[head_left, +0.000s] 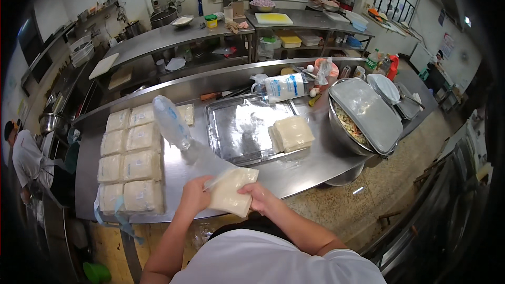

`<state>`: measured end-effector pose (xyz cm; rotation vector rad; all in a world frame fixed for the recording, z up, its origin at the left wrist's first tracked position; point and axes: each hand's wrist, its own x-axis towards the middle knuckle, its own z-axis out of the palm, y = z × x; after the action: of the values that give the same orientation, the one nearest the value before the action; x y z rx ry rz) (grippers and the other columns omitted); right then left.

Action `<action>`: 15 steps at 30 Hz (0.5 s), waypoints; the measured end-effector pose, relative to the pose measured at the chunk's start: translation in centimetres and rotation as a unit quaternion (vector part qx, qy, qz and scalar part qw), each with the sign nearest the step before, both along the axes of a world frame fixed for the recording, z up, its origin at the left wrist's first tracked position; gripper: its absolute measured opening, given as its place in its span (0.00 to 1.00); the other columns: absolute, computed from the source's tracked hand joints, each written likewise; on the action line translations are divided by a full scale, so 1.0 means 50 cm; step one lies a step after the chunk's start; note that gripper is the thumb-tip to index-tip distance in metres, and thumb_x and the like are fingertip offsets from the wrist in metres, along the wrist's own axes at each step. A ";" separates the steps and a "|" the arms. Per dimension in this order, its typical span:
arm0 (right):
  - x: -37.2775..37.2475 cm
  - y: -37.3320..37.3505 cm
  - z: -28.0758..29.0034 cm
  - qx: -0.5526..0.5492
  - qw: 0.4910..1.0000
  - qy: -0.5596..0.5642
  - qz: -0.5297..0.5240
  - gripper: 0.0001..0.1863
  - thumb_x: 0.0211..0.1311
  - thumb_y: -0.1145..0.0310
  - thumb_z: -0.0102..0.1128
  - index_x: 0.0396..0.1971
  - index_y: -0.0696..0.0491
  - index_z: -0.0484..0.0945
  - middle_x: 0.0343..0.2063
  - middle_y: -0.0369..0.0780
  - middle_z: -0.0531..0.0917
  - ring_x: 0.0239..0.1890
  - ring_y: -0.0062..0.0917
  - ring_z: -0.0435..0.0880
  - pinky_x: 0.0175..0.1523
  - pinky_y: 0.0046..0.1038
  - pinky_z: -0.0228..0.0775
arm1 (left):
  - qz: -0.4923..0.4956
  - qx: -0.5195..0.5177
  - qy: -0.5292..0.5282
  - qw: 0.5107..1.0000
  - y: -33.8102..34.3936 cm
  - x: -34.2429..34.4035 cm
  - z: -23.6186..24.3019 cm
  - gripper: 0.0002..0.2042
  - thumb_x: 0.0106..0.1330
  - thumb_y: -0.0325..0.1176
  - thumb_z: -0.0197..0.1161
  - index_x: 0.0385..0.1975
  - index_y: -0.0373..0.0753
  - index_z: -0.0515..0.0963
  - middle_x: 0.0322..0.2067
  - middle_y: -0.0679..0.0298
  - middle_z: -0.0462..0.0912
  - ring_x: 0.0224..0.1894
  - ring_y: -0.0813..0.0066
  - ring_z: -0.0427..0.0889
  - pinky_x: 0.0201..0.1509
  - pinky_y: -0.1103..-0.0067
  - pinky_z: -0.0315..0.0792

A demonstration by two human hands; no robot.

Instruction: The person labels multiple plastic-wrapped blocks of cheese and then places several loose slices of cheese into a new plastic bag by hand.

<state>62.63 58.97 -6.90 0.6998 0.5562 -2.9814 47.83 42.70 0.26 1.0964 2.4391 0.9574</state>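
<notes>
Close to my body, over the table's near edge, I hold a flat square pack of pale wrappers (231,192). My left hand (195,195) is closed at its left edge, where clear plastic film bunches by the fingers. Gripping the right edge is my right hand (255,196), thumb on top and fingers underneath. Just beyond the pack, a clear plastic bag (172,123) with blue print lies on the steel table. A small pile of similar square packs (292,134) rests on the right part of a metal tray (221,147).
Several stacked wrapper packs (142,165) fill the table's left side. On the right, a large bowl of chopped filling (344,123) is partly covered by a metal tray (368,110). A printed plastic package (284,88) lies behind the tray. Other people work farther off.
</notes>
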 end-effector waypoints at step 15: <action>-0.056 -0.233 -0.084 0.111 0.963 -0.088 -0.228 0.27 0.54 0.87 0.50 0.58 0.66 0.65 0.53 0.52 0.74 0.55 0.50 0.77 0.61 0.52 0.72 | 0.028 -0.008 0.016 0.999 -0.195 -0.012 -0.091 0.06 0.52 0.30 0.65 0.23 0.36 0.75 0.22 0.48 0.81 0.29 0.45 0.81 0.35 0.61 0.75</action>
<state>59.84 47.33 -11.10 1.2540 0.8252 -3.2420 47.24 32.93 -4.29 1.0516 2.5105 0.9416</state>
